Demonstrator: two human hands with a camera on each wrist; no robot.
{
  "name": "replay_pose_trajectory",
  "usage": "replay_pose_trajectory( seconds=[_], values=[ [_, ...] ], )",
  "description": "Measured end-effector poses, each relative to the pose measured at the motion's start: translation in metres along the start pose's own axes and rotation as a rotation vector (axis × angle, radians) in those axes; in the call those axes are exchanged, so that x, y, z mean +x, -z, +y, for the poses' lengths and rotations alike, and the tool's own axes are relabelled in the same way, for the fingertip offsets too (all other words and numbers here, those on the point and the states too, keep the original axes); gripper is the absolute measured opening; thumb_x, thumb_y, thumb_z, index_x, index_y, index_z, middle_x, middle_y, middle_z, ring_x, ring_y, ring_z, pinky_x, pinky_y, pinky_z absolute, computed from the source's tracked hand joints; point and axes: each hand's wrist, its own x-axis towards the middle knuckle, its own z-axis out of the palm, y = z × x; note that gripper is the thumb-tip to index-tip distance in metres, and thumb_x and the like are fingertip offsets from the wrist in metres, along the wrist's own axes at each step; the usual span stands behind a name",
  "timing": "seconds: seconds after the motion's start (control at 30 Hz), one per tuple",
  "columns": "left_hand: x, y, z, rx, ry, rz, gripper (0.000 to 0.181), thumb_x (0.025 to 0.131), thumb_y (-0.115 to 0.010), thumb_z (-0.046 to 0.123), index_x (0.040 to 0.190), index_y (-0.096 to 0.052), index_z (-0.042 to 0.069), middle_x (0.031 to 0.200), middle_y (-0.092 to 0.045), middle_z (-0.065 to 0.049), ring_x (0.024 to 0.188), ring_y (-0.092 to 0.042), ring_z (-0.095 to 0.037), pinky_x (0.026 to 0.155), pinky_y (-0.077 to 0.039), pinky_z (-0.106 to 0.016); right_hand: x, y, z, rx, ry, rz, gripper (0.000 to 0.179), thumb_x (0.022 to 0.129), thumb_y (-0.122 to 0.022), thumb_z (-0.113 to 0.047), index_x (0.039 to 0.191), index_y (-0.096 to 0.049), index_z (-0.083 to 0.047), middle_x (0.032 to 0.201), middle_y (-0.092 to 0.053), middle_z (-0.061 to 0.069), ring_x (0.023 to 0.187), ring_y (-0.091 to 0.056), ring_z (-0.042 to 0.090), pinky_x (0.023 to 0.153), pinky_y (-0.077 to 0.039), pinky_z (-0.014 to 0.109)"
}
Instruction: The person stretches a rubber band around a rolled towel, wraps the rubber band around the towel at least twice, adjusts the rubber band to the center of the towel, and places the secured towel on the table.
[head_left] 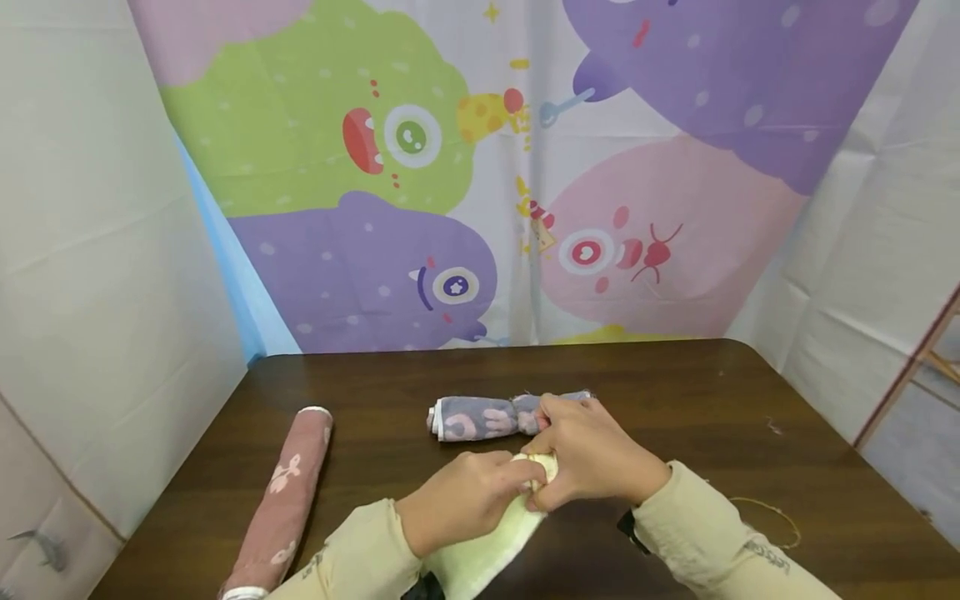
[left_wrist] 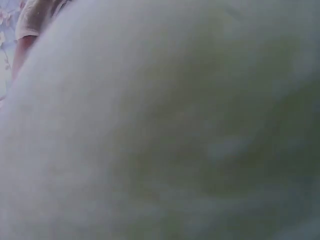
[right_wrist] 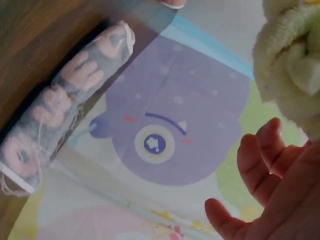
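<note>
- Cream sleeves (head_left: 708, 533) reach up from six o'clock; their dark lettering I can't make out.
- Both hands, left hand (head_left: 467, 498) and right hand (head_left: 600, 450), grip a pale yellow towel (head_left: 483, 550), centred in my head feed.
- From them: grey roll (head_left: 476, 418) at twelve, partly hidden by the right hand; mauve roll (head_left: 285, 492) at nine; thin yellow loop (head_left: 777, 510) towards four.
- Dark tabletop (head_left: 375, 467); cartoon-monster backdrop (head_left: 405, 292) behind.
</note>
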Motion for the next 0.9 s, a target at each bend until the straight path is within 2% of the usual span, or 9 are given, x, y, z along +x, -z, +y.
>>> replay_pose_trajectory(
  seconds=[0.13,0.23,0.33,0.43,0.5,0.57,0.7,0.77,0.9],
  values=[
    [-0.001,0.0,-0.003,0.05,0.004,0.139,0.015,0.099,-0.048,0.008,0.094,-0.062,0.009,0.078,-0.061,0.0,0.07,-0.058,-0.009,0.066,-0.048,-0.014,0.005,0.003,0.005,0.014,-0.056,-0.015,0.028,0.055,-0.078,-0.05,0.072,-0.073,-0.029,0.076,-0.04,-0.01,0.068,-0.038,0.007,0.064,-0.038,0.033],
    [-0.001,0.0,-0.003,0.051,0.01,0.248,0.021,0.101,-0.045,0.009,0.092,-0.063,0.005,0.08,-0.065,-0.002,0.072,-0.062,-0.011,0.07,-0.05,-0.017,0.007,0.004,0.008,0.065,-0.102,-0.033,0.035,0.056,-0.078,-0.052,0.077,-0.073,-0.025,0.08,-0.044,-0.009,0.073,-0.042,0.008,0.065,-0.038,0.031],
    [-0.001,0.0,-0.003,0.029,0.012,0.34,0.014,0.087,-0.053,-0.005,0.092,-0.063,0.003,0.081,-0.066,-0.004,0.072,-0.063,-0.013,0.07,-0.052,-0.019,0.006,0.001,0.01,0.177,-0.167,-0.061,0.041,0.059,-0.078,-0.051,0.086,-0.074,-0.02,0.088,-0.051,-0.005,0.083,-0.048,0.012,0.075,-0.039,0.039],
    [-0.002,-0.002,-0.003,0.018,0.004,0.411,0.027,0.07,-0.056,-0.013,0.092,-0.064,0.001,0.079,-0.066,-0.006,0.069,-0.063,-0.014,0.067,-0.052,-0.019,0.003,-0.007,0.009,0.337,-0.293,-0.095,0.045,0.063,-0.077,-0.045,0.095,-0.073,-0.014,0.102,-0.057,0.002,0.099,-0.052,0.02,0.092,-0.03,0.06],
    [-0.003,-0.004,-0.003,0.023,-0.001,0.455,0.029,0.069,-0.054,-0.013,0.093,-0.064,0.001,0.078,-0.066,-0.006,0.067,-0.062,-0.014,0.064,-0.052,-0.019,-0.001,-0.014,0.009,0.476,-0.347,-0.097,0.045,0.068,-0.074,-0.039,0.101,-0.069,-0.008,0.105,-0.06,0.007,0.101,-0.054,0.027,0.094,-0.027,0.066],
    [-0.003,-0.006,-0.003,0.019,0.005,0.493,0.027,0.073,-0.051,-0.013,0.092,-0.063,0.001,0.076,-0.066,-0.007,0.065,-0.062,-0.014,0.063,-0.052,-0.019,-0.004,-0.022,0.007,0.626,-0.378,-0.074,0.044,0.073,-0.071,-0.031,0.104,-0.066,0.0,0.104,-0.062,0.011,0.099,-0.056,0.028,0.096,-0.035,0.057],
    [-0.002,-0.008,-0.003,0.0,0.038,0.571,0.017,0.096,-0.047,0.0,0.092,-0.063,0.0,0.078,-0.068,-0.011,0.066,-0.065,-0.018,0.064,-0.053,-0.022,-0.006,-0.034,0.001,0.918,-0.39,0.013,0.038,0.079,-0.063,-0.013,0.106,-0.059,0.013,0.096,-0.064,0.01,0.085,-0.058,0.017,0.076,-0.049,0.03],
    [-0.001,-0.008,-0.005,-0.029,0.078,0.609,0.023,0.101,-0.046,0.011,0.092,-0.063,-0.002,0.08,-0.068,-0.013,0.068,-0.065,-0.021,0.066,-0.053,-0.024,-0.006,-0.038,-0.002,0.989,-0.414,0.078,0.036,0.08,-0.059,-0.009,0.105,-0.056,0.018,0.095,-0.063,0.008,0.084,-0.055,0.011,0.076,-0.047,0.025],
    [0.0,-0.005,-0.009,-0.086,0.163,0.695,0.031,0.101,-0.047,0.019,0.091,-0.064,-0.005,0.082,-0.068,-0.018,0.07,-0.066,-0.026,0.068,-0.053,-0.025,-0.002,-0.045,-0.01,1.055,-0.364,0.156,0.038,0.081,-0.054,-0.007,0.104,-0.052,0.022,0.093,-0.061,0.007,0.083,-0.052,0.007,0.075,-0.046,0.023]
  ],
)
